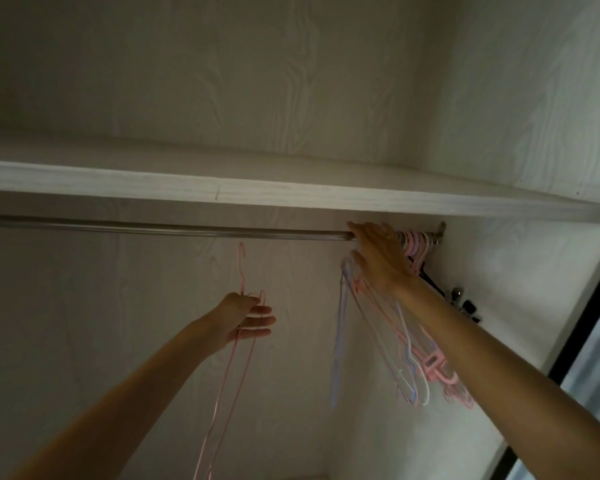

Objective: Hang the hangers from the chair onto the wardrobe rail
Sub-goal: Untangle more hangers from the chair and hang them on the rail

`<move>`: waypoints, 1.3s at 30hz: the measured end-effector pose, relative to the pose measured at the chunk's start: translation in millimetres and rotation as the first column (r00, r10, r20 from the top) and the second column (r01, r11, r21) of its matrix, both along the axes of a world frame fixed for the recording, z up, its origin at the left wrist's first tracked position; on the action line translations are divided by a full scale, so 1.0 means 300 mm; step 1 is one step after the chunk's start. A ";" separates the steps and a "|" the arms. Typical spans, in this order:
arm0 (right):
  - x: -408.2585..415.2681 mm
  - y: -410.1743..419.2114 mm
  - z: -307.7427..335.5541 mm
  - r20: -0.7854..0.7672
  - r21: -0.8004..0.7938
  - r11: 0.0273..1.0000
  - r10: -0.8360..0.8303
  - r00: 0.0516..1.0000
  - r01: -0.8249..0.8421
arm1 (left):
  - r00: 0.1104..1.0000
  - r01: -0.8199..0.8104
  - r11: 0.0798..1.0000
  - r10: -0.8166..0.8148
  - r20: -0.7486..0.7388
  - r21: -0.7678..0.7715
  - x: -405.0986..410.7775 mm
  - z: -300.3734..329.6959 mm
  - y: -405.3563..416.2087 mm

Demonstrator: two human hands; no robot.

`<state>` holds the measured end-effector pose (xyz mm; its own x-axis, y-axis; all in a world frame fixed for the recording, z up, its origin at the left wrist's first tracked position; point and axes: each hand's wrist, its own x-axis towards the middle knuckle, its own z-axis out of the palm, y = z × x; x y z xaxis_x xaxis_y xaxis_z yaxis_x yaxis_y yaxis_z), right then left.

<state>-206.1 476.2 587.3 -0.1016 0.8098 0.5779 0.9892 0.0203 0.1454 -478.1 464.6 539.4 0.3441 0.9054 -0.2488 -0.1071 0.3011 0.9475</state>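
A metal wardrobe rail (174,231) runs left to right under a white shelf. My left hand (245,318) holds thin pink hangers (241,271) below the rail, one hook pointing up and short of the rail. My right hand (378,254) is up at the rail's right part, fingers over the rail and against a lilac hanger (340,327) whose hook is hidden by the hand. Several pink, white and lilac hangers (426,362) hang bunched at the rail's right end, behind my right forearm.
A white shelf (291,194) lies just above the rail. The wardrobe's right side wall (520,289) stands close to the bunched hangers. Dark clip hangers (461,301) hang against that wall. A dark door frame edge (582,327) runs down the right.
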 end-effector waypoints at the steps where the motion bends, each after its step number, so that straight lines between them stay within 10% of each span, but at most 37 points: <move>1: 0.038 -0.007 -0.001 0.000 -0.022 0.999 -0.028 1.000 0.028 | 1.000 0.005 1.000 -0.005 -0.017 0.002 0.001 -0.001 -0.003; 11: 0.127 -0.055 0.047 0.086 -0.135 0.949 -0.274 0.958 0.284 | 0.989 0.125 0.992 -0.126 -0.080 -0.024 0.007 0.015 -0.020; 17: -0.119 -0.180 0.028 -0.317 -0.155 0.978 0.084 0.945 -0.140 | 0.901 0.197 0.974 -0.136 -0.412 0.111 0.034 0.059 -0.086; 21: -0.316 -0.296 -0.023 -0.657 -0.701 0.493 -0.166 0.736 -0.515 | 0.928 0.203 0.976 -0.164 -0.334 0.086 0.066 0.065 -0.127; 24: -0.353 -0.346 -0.071 -0.770 -0.638 0.296 -0.253 0.586 -0.711 | 0.954 0.199 0.978 -0.177 -0.243 0.067 0.107 0.052 -0.148; 32: -0.279 -0.445 -0.081 -0.911 -0.395 0.752 -0.244 0.333 -0.528 | 0.865 0.362 0.916 -0.263 -0.427 0.171 0.168 0.110 -0.161; 35: -0.202 -0.457 -0.025 -0.918 -0.312 0.865 -0.167 0.359 -0.393 | 0.801 0.260 0.861 0.061 -0.595 0.438 0.132 0.158 -0.114; 39: -0.144 -0.400 0.034 -0.913 -0.269 0.917 -0.145 0.381 -0.296 | 0.543 0.260 0.521 0.617 -0.570 0.813 0.094 0.194 -0.053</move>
